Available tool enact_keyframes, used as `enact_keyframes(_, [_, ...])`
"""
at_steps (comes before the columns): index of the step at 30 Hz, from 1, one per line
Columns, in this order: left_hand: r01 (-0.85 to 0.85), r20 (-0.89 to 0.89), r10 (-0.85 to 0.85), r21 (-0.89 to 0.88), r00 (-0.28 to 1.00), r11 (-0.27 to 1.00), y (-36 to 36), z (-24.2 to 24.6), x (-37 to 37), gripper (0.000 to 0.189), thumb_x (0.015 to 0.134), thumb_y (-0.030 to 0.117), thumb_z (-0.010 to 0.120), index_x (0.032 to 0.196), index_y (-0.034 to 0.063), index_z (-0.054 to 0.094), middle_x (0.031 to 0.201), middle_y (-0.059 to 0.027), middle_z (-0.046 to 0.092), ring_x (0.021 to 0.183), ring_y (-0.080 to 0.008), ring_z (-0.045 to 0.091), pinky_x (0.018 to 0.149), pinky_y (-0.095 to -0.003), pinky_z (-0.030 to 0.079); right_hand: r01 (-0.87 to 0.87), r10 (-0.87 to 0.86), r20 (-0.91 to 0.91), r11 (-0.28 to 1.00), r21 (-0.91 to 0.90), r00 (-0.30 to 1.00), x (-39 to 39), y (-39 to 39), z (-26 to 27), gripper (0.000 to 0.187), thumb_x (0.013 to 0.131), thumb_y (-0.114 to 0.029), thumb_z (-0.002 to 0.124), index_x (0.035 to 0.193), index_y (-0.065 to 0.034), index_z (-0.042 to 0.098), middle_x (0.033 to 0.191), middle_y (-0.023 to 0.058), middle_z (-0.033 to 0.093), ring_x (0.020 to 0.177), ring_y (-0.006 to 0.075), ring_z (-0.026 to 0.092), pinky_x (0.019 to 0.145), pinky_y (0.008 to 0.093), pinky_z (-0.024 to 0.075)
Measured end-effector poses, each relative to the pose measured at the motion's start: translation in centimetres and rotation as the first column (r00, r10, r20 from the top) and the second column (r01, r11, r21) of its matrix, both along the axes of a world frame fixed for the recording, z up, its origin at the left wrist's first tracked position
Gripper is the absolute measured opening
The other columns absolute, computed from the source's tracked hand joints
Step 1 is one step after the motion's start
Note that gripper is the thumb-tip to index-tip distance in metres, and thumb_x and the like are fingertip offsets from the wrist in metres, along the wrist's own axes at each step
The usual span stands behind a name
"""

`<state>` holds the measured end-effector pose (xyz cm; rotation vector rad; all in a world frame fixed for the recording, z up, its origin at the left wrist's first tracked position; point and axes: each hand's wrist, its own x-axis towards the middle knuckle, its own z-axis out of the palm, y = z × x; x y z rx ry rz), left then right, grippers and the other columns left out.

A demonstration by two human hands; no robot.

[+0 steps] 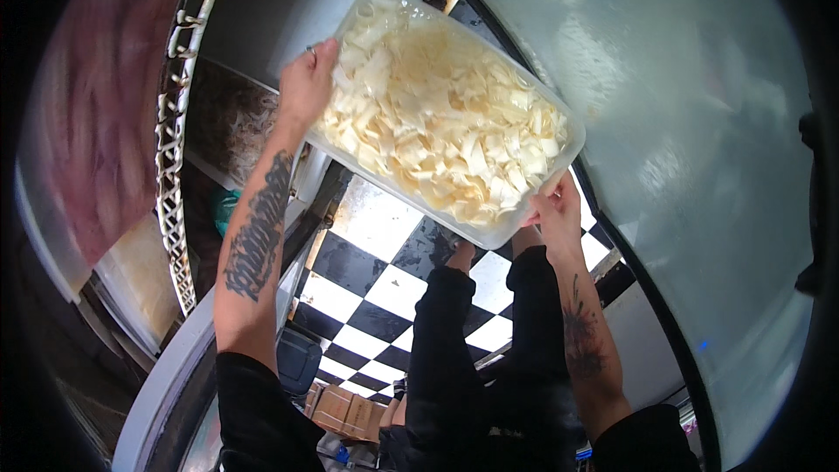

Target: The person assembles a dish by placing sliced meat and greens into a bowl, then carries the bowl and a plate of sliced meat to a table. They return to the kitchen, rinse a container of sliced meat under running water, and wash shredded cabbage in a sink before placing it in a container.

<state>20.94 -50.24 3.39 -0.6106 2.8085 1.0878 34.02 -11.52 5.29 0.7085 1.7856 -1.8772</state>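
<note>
A translucent plastic tub (387, 182) spans the upper middle of the view, tilted askew in the picture. Pale, flat strips of food (452, 137) fill it, partly under a cloudy liquid; their exact kind is unclear. My left hand (308, 85) grips the tub's left end, the thumb over the rim. At the opposite, lower right corner, my right hand (557, 210) holds the rim, its fingers partly hidden under the edge. The tub hangs above the floor between both hands, in front of an open cold cabinet.
A rusty white wire shelf (187, 46) and a plastic-wrapped reddish mass (98, 78) stand at left. The open cabinet door (668, 144) with a black gasket fills the right. Below are checkered floor tiles (354, 262), a dark bin (298, 360) and cardboard boxes (347, 410).
</note>
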Motion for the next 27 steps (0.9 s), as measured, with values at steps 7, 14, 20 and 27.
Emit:
enact_keyframes(7, [-0.097, 0.028, 0.094, 0.138, 0.995, 0.986, -1.1, -5.3, 4.0, 0.043, 0.100, 0.038, 0.059, 0.084, -0.0003, 0.068, 0.067, -0.0217, 0.058, 0.058, -0.0317, 0.054, 0.060, -0.0379, 0.046, -0.086, 0.079, 0.070, 0.990, 0.108, 0.994, -0.5, 1.2, -2.5, 0.042, 0.083, 0.006, 0.054, 0.124, -0.0012, 0.053, 0.101, 0.0060, 0.063, 0.080, 0.0135, 0.066, 0.057, 0.0251, 0.0586])
enact_keyframes(14, [-0.051, 0.078, 0.038, 0.177, 0.996, 0.983, 0.5, -4.0, 5.6, 0.045, 0.100, 0.035, 0.061, 0.075, -0.0001, 0.049, 0.061, -0.0144, 0.047, 0.059, -0.0287, 0.033, 0.056, -0.0360, 0.039, 0.022, -0.044, 0.081, 0.969, 0.247, 0.996, -1.8, 1.4, -4.3, 0.033, 0.081, 0.008, 0.051, 0.111, -0.0011, 0.061, 0.088, -0.0007, 0.061, 0.069, 0.0074, 0.056, 0.057, 0.0216, 0.0449])
enact_keyframes(20, [-0.100, 0.260, 0.049, 0.186, 0.964, 0.977, 1.0, -3.4, 6.9, 0.047, 0.100, 0.038, 0.061, 0.075, 0.0003, 0.052, 0.062, -0.0176, 0.053, 0.058, -0.0349, 0.050, 0.057, -0.0405, 0.042, 0.056, -0.128, 0.211, 0.947, 0.316, 0.969, -1.9, 0.7, -3.8, 0.026, 0.076, 0.006, 0.049, 0.098, -0.0026, 0.061, 0.084, -0.0035, 0.057, 0.076, 0.0073, 0.050, 0.070, 0.0210, 0.0407])
enact_keyframes(27, [-0.062, 0.296, -0.009, 0.230, 0.955, 0.971, 0.6, -4.7, 7.0, 0.042, 0.098, 0.032, 0.063, 0.074, 0.0008, 0.048, 0.063, -0.0184, 0.051, 0.058, -0.0372, 0.046, 0.056, -0.0418, 0.041, 0.156, -0.224, 0.174, 0.928, 0.338, 0.959, -0.5, 0.2, -3.9, 0.018, 0.073, 0.007, 0.053, 0.077, -0.0088, 0.047, 0.075, -0.0061, 0.045, 0.071, 0.0065, 0.041, 0.068, 0.0212, 0.0368])
